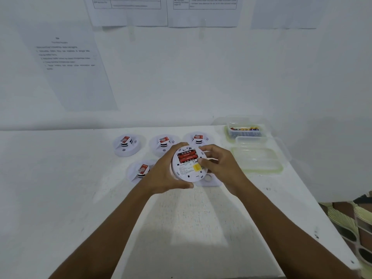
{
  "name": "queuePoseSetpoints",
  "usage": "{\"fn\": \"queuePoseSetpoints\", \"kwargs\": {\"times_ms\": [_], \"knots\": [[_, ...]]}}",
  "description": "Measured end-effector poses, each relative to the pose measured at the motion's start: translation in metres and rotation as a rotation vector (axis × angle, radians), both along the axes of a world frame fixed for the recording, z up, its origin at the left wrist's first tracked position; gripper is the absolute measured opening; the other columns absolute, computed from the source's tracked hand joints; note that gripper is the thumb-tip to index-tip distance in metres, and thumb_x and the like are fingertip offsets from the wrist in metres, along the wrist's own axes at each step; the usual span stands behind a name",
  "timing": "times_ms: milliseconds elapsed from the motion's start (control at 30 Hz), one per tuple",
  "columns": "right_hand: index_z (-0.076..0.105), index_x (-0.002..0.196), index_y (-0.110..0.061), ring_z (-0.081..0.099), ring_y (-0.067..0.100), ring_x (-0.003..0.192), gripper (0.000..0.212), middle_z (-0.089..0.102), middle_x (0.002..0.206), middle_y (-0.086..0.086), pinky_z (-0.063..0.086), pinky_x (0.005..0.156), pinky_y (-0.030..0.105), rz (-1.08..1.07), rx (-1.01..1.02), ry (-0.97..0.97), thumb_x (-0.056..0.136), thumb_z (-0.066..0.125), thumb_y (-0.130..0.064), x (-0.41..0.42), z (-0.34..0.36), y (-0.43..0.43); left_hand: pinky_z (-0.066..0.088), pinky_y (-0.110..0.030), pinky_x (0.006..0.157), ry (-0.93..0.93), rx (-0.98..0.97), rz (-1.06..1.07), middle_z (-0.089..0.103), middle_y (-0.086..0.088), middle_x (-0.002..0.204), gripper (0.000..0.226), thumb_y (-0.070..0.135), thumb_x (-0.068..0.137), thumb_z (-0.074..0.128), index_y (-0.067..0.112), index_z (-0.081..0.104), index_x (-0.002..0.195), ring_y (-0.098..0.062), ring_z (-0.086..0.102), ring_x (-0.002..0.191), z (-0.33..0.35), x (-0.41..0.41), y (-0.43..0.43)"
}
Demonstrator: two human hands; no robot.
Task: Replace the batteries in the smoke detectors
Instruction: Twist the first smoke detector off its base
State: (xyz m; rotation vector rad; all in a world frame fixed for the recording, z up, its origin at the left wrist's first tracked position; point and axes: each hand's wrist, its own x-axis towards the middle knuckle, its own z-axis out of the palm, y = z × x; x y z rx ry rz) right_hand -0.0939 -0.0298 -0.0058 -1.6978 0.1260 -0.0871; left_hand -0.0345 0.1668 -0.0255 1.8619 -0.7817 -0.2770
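I hold a round white smoke detector [188, 170] upside down above the table, its back facing me. Two red batteries [187, 155] lie side by side in its open compartment, and a yellow sticker sits below them. My left hand [167, 174] cups the detector's left and lower rim. My right hand [218, 161] grips its right edge, thumb pressing beside the yellow sticker. A white mounting plate [209, 181] lies on the table just under the detector.
Several other smoke detectors with red labels stand on the white table [80, 188]: a row of three behind my hands [125, 144] and one at the left [141, 171]. A clear container of batteries [245, 128], an empty container and a lid [257, 162] sit at the right.
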Motion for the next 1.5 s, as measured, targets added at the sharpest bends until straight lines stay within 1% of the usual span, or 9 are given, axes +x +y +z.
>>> {"fn": "queuePoseSetpoints", "kwargs": {"times_ms": [200, 333, 567, 667, 833, 1000, 1200, 1333, 1500], "knots": [[0.064, 0.109, -0.017, 0.073, 0.024, 0.089, 0.029, 0.072, 0.104, 0.009, 0.062, 0.073, 0.042, -0.085, 0.150, 0.005, 0.085, 0.074, -0.006, -0.014, 0.007, 0.001, 0.048, -0.013, 0.090, -0.021, -0.038, 0.008, 0.050, 0.020, 0.134, 0.108, 0.010, 0.059, 0.092, 0.028, 0.030, 0.145, 0.005, 0.049, 0.122, 0.003, 0.000, -0.010], [0.065, 0.110, -0.019, 0.072, 0.026, 0.094, 0.028, 0.073, 0.106, 0.005, 0.062, 0.076, 0.044, -0.057, 0.120, 0.013, 0.085, 0.074, -0.008, -0.014, 0.007, -0.009, 0.046, -0.011, 0.091, -0.079, -0.027, 0.001, 0.052, 0.033, 0.125, 0.107, 0.014, 0.054, 0.095, 0.036, 0.033, 0.138, 0.004, 0.050, 0.121, 0.003, 0.001, -0.018], [0.064, 0.096, -0.026, 0.061, 0.006, 0.093, 0.018, 0.063, 0.108, -0.010, 0.051, 0.076, 0.022, -0.306, -0.510, -0.228, 0.082, 0.074, -0.022, 0.000, 0.014, 0.003, 0.034, -0.001, 0.094, -0.280, -0.004, 0.118, 0.046, 0.036, 0.123, 0.097, 0.046, 0.050, 0.091, 0.044, 0.035, 0.129, 0.013, 0.047, 0.115, 0.005, 0.000, -0.032], [0.066, 0.083, -0.027, 0.062, 0.007, 0.090, 0.009, 0.067, 0.098, -0.008, 0.052, 0.077, 0.025, -0.328, -0.566, -0.284, 0.079, 0.075, -0.028, 0.008, 0.025, 0.013, 0.026, -0.004, 0.102, -0.353, 0.084, 0.126, 0.039, 0.033, 0.130, 0.095, 0.067, 0.054, 0.076, 0.042, 0.032, 0.135, 0.013, 0.040, 0.120, 0.003, 0.003, -0.038], [0.069, 0.075, -0.021, 0.062, 0.006, 0.082, 0.009, 0.067, 0.087, -0.011, 0.045, 0.071, 0.017, -0.360, -0.599, -0.279, 0.075, 0.076, -0.026, 0.013, 0.037, 0.022, 0.014, 0.004, 0.100, -0.396, 0.105, 0.167, 0.031, 0.036, 0.130, 0.087, 0.078, 0.057, 0.063, 0.044, 0.031, 0.130, 0.024, 0.029, 0.119, 0.007, 0.006, -0.041], [0.067, 0.072, -0.021, 0.060, 0.007, 0.078, 0.011, 0.063, 0.080, -0.013, 0.048, 0.068, 0.022, -0.353, -0.635, -0.247, 0.074, 0.074, -0.029, 0.018, 0.039, 0.027, 0.015, -0.013, 0.106, -0.425, 0.137, 0.198, 0.049, -0.002, 0.142, 0.100, 0.079, 0.053, 0.054, 0.028, 0.034, 0.137, -0.008, 0.038, 0.125, 0.009, 0.007, -0.041], [0.054, 0.066, -0.018, 0.054, 0.010, 0.068, 0.020, 0.055, 0.070, -0.008, 0.043, 0.058, 0.024, -0.384, -0.680, -0.196, 0.072, 0.069, -0.030, 0.024, 0.038, 0.028, 0.025, -0.037, 0.104, -0.525, 0.100, 0.241, 0.057, -0.016, 0.133, 0.091, 0.075, 0.057, 0.056, 0.031, 0.036, 0.134, -0.031, 0.053, 0.120, 0.010, 0.006, -0.045], [0.053, 0.069, -0.019, 0.055, 0.011, 0.069, 0.018, 0.056, 0.071, -0.008, 0.047, 0.059, 0.028, -0.393, -0.672, -0.178, 0.072, 0.067, -0.029, 0.026, 0.034, 0.028, 0.025, -0.030, 0.106, -0.459, 0.061, 0.176, 0.043, 0.006, 0.135, 0.097, 0.097, 0.054, 0.042, 0.038, 0.023, 0.130, -0.013, 0.040, 0.122, 0.004, 0.009, -0.044], [0.055, 0.080, -0.025, 0.060, 0.008, 0.079, 0.014, 0.062, 0.079, -0.012, 0.050, 0.064, 0.030, -0.377, -0.680, -0.187, 0.075, 0.066, -0.030, 0.019, 0.027, 0.017, 0.035, -0.030, 0.108, -0.497, 0.073, 0.164, 0.043, 0.016, 0.132, 0.096, 0.075, 0.055, 0.065, 0.038, 0.029, 0.137, 0.002, 0.037, 0.123, -0.001, 0.013, -0.046]]}}
